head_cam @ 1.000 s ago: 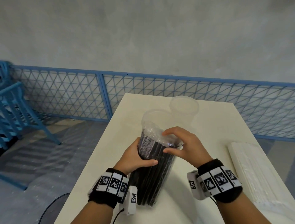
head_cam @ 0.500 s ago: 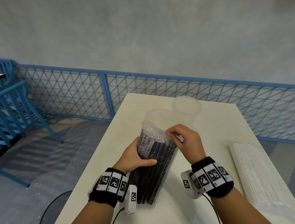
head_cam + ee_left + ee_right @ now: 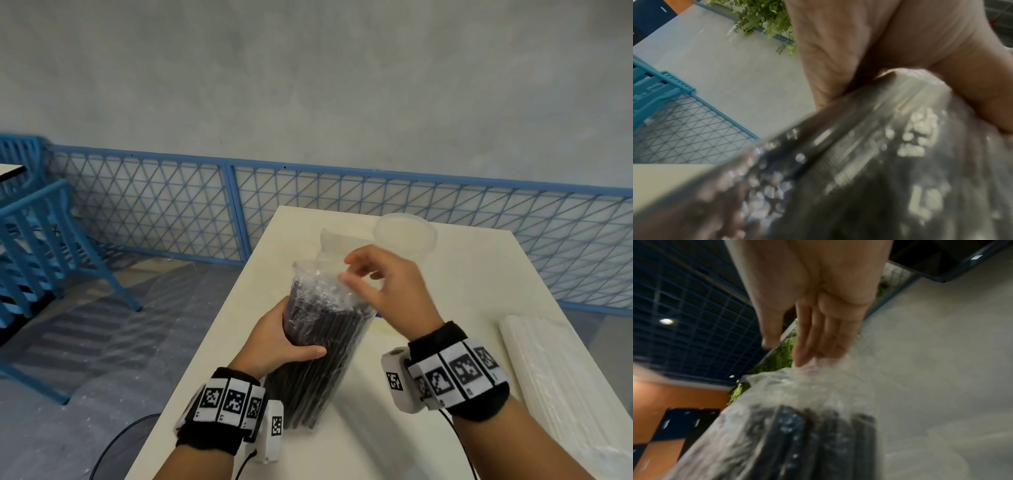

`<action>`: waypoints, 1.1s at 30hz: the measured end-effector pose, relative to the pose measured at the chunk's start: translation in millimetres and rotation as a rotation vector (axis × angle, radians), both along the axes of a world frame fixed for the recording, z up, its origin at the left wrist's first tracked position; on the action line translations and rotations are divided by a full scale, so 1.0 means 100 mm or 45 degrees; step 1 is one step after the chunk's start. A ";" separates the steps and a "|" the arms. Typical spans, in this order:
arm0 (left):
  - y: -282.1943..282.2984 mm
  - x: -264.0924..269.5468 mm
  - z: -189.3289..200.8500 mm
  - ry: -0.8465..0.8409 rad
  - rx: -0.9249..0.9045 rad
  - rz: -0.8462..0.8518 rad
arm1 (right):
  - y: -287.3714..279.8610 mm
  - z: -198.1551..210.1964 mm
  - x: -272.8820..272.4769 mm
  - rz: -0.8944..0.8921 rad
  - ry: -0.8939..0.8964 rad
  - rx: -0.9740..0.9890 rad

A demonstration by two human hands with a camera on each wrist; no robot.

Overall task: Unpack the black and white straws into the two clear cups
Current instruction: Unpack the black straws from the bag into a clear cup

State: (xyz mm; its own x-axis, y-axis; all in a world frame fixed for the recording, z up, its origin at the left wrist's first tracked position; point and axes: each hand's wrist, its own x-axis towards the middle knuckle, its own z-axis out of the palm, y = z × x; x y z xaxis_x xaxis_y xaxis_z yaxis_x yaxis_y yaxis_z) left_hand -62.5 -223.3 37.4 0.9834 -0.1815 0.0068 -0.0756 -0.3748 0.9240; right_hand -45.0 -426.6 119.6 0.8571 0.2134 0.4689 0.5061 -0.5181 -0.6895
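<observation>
A pack of black straws [image 3: 318, 349] in clear wrap stands upright on the white table [image 3: 455, 294]. My left hand [image 3: 284, 342] grips the pack around its upper part, thumb across the front. My right hand [image 3: 344, 270] hovers at the crinkled top of the wrap. In the right wrist view its straight fingertips [image 3: 803, 360] touch the plastic [image 3: 797, 386] and the thumb stands apart. One clear cup [image 3: 406, 236] stands behind the pack to the right. The second clear cup [image 3: 330, 241] is partly hidden right behind the pack. A pack of white straws [image 3: 551, 373] lies at the table's right edge.
A blue mesh fence [image 3: 171, 212] runs behind the table and blue chairs [image 3: 30, 246] stand at the left. Black cables [image 3: 113, 445] hang off the table's near left edge. The table's left edge runs close beside my left wrist.
My right hand has let go of its pinch on the wrap's top right corner and lifted, thumb and fingers now apart. The left hand keeps its grip on the pack.
</observation>
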 end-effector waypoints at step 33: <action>0.20 0.16 0.03 -0.146 0.230 0.106 | 0.37 -0.20 0.33 -0.072 0.264 0.162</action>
